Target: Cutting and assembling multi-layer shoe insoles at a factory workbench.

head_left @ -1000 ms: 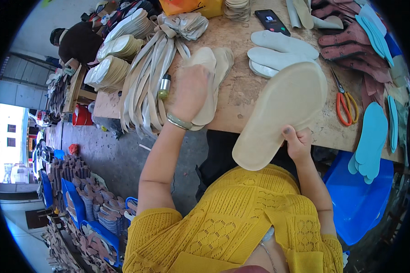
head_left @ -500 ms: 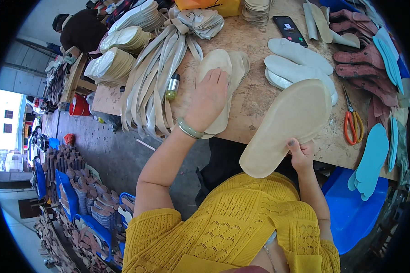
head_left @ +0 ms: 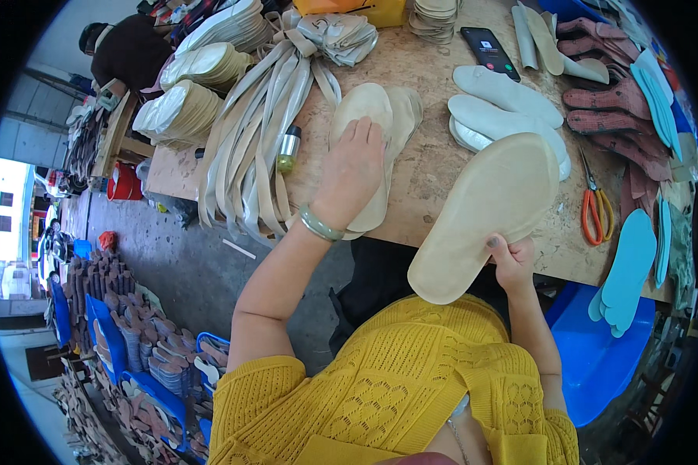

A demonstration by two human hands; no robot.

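My right hand [head_left: 513,260] holds a beige insole [head_left: 488,209] over the table's near edge, thumb on its upper face and the fingers hidden beneath. My left hand [head_left: 357,167] lies flat, fingers stretched out, on top of a beige insole [head_left: 362,101]. That one rests on the table, and more beige insoles [head_left: 405,116] show from under its right side. Behind the held insole lie several silvery-white insoles [head_left: 512,116]. Left of my left hand are a bundle of beige and silver strips [head_left: 244,147] and a small bottle with a black-and-silver cap [head_left: 288,147].
Orange-handled scissors [head_left: 595,213] and a phone [head_left: 490,53] lie on the wooden table [head_left: 434,194]. Stacked insoles [head_left: 180,112] stand at the far left, reddish pieces [head_left: 613,101] at the right. Turquoise insoles [head_left: 628,267] overhang the right edge above a blue plastic chair [head_left: 597,356]. Another person [head_left: 128,50] is at upper left.
My view has shifted slightly. Both hands stay nearly in place, the left flat on the insole and the right holding the other insole.
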